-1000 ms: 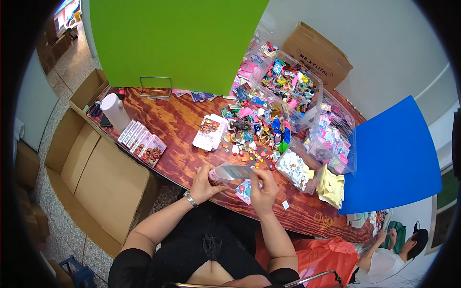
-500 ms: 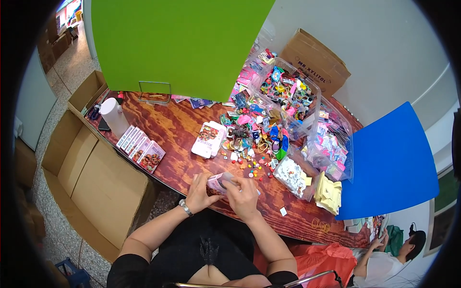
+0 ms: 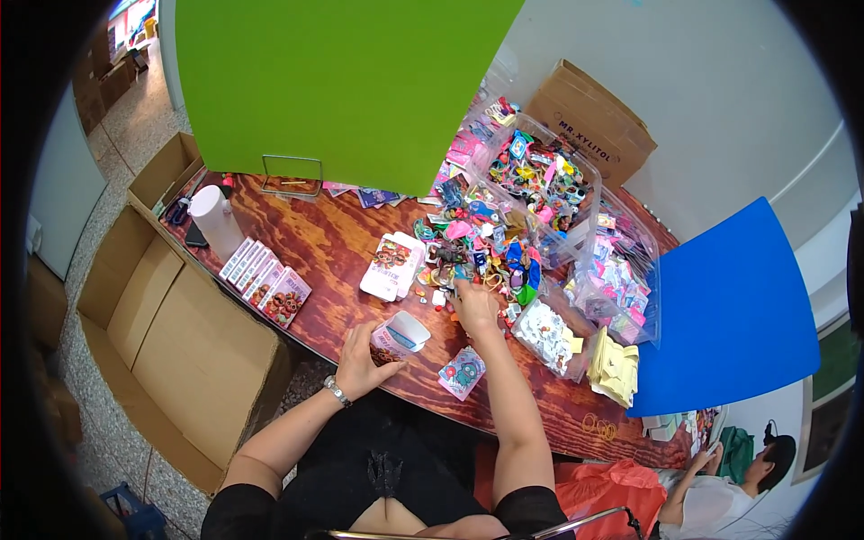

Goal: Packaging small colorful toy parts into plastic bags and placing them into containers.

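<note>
the left hand [image 3: 364, 358] rests at the near edge of the wooden table [image 3: 324, 243], its fingers curled loosely around the side of a small clear bag [image 3: 402, 335] that stands open-mouthed just in front of the person, thumb and fingers holding its wall. the right hand [image 3: 474, 304] is stretched farther out, palm down, with the fingers drawn together over the near edge of a pile of small colourful trinkets [image 3: 472, 247]; the fingertips touch the little pieces there, but whether anything is pinched between them is too small to tell. a printed card with a cartoon figure [image 3: 462, 372] lies flat on the table just beside the right forearm, near the bag. beyond the bag sits a stack of white printed cards [image 3: 392, 265], and to the left a row of similar packets [image 3: 265, 279] lies fanned beside a white roll [image 3: 215, 219]. clear plastic bins [image 3: 549, 180] full of bright items stand to the right of the pile, with yellow sheets [image 3: 614, 369] near the blue board [image 3: 729, 315].
</note>
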Available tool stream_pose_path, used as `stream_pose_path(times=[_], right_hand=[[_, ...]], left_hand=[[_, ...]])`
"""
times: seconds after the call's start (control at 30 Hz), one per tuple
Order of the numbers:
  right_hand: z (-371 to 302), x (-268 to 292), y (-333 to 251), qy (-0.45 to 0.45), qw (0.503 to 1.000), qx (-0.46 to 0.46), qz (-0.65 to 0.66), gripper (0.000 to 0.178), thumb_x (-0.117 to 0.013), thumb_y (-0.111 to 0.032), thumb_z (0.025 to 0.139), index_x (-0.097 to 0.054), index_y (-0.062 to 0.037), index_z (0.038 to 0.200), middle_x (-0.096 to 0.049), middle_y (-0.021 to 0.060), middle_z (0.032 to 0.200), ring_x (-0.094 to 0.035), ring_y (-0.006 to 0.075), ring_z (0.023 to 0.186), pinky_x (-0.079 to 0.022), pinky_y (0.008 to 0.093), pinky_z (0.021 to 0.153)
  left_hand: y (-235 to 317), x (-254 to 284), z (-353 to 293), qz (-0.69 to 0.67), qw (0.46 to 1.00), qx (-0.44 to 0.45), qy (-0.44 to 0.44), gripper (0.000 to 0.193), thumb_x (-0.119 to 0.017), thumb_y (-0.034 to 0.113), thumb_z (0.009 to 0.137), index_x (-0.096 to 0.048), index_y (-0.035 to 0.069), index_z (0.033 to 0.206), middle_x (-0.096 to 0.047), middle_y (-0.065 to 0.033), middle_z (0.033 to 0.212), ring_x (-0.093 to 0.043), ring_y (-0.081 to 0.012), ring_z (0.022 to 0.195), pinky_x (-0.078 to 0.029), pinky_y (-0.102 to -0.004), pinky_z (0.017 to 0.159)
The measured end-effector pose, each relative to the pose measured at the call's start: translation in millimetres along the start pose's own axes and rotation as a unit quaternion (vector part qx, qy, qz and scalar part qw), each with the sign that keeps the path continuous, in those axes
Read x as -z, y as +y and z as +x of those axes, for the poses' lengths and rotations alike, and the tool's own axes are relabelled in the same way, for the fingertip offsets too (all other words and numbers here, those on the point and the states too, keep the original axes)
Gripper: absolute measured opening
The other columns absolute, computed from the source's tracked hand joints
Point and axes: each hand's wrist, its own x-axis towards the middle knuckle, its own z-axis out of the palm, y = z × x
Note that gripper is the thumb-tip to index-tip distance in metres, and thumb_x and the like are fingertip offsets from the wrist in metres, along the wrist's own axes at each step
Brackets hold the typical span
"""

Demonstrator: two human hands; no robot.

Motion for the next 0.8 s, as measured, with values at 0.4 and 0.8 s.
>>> stream_pose_path(times=[0.4,0.8], right_hand=[[-26.1,38.5,50.1,0.040,0.929,0.030,0.366,0.018,-0.061,-0.009,0.099,-0.072,-0.0023,0.111,-0.070,0.0008,0.083,-0.063,0.0059,0.074,-0.049,0.0248,0.061],[-3.6,12.7,50.4,-0.004,0.996,0.092,0.003,0.026,-0.079,-0.020,0.080,-0.069,-0.0104,0.103,-0.067,0.0153,0.092,-0.065,0.0368,0.098,-0.053,0.0464,0.084]], left_hand=[[-0.4,-2.4,3.5,-0.004,1.000,0.002,-0.013,0.079,-0.091,0.032,0.065,-0.052,0.001,0.127,-0.061,-0.0177,0.116,-0.058,-0.0356,0.110,-0.047,-0.0436,0.096],[-9.8,-8.1,0.3,-0.021,0.999,0.029,0.006,0.080,-0.091,0.033,0.067,-0.050,0.001,0.127,-0.061,-0.0188,0.116,-0.059,-0.0358,0.110,-0.047,-0.0439,0.096]])
